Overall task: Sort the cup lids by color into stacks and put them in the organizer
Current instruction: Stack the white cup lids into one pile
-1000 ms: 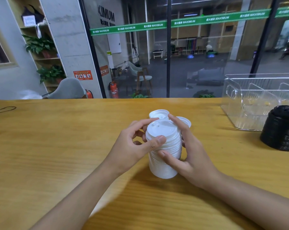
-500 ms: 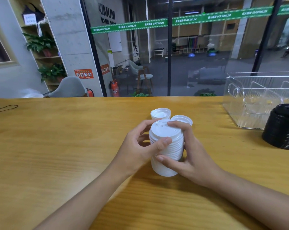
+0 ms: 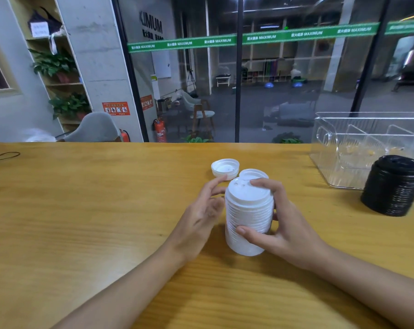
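A tall stack of white cup lids (image 3: 247,214) stands on the wooden table (image 3: 82,210) in front of me. My right hand (image 3: 282,224) grips it, thumb low across the front and fingers round the top rim and far side. My left hand (image 3: 201,214) hovers just left of the stack with fingers relaxed and holds nothing. Two loose white lids lie behind it: one upside down (image 3: 225,167) and one (image 3: 253,174) partly hidden by the stack. A stack of black lids (image 3: 393,186) stands at the right, before the clear plastic organizer (image 3: 332,148).
The organizer has upright clear dividers and sits at the table's far right edge. A black cable (image 3: 4,156) lies at the far left of the table. Beyond the table's far edge is a glass wall.
My left hand has let go of the white stack and drawn back to the left with its fingers spread. My right hand still grips the stack.
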The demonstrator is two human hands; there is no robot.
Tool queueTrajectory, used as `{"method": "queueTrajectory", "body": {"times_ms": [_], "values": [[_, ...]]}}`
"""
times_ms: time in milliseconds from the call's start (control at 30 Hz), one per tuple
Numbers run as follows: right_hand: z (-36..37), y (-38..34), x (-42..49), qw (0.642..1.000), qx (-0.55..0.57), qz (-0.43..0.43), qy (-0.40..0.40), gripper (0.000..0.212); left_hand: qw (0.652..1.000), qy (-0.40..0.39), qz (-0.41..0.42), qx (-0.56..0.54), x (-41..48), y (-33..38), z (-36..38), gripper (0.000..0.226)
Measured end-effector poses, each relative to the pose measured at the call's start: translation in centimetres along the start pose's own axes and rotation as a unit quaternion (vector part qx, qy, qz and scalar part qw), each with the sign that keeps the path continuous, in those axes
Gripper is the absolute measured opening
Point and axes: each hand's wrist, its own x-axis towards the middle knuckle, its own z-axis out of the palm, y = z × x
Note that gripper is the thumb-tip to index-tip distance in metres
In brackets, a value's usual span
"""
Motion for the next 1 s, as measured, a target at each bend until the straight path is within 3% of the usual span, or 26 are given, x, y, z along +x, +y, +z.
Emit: {"method": "queueTrajectory", "body": {"times_ms": [133, 300, 467, 800, 1000], "values": [[-1.8, 0.1, -1.3, 1.000, -0.011, 0.026, 0.010, 0.076, 0.998, 0.052, -0.003, 0.041, 0.9, -1.3, 0.1, 0.070], [-3.6, 0.0, -2.6, 0.999, -0.021, 0.039, 0.013, 0.076, 0.959, 0.000, 0.049, 0.280, 2.7, -3.0, 1.1, 0.049], [-5.2, 0.1, -3.4, 0.999, -0.030, 0.032, 0.019, 0.076, 0.926, -0.027, 0.074, 0.370, 5.9, -4.1, 2.9, 0.046], [-5.9, 1.7, -3.2, 0.999, -0.021, 0.025, 0.023, 0.077, 0.925, -0.015, -0.014, 0.381, 12.0, -6.6, 4.2, 0.043], [-6.0, 1.8, -3.4, 0.999, -0.023, 0.030, 0.023, 0.078, 0.929, 0.068, 0.014, 0.363, 10.6, -4.9, 4.6, 0.033]]}}
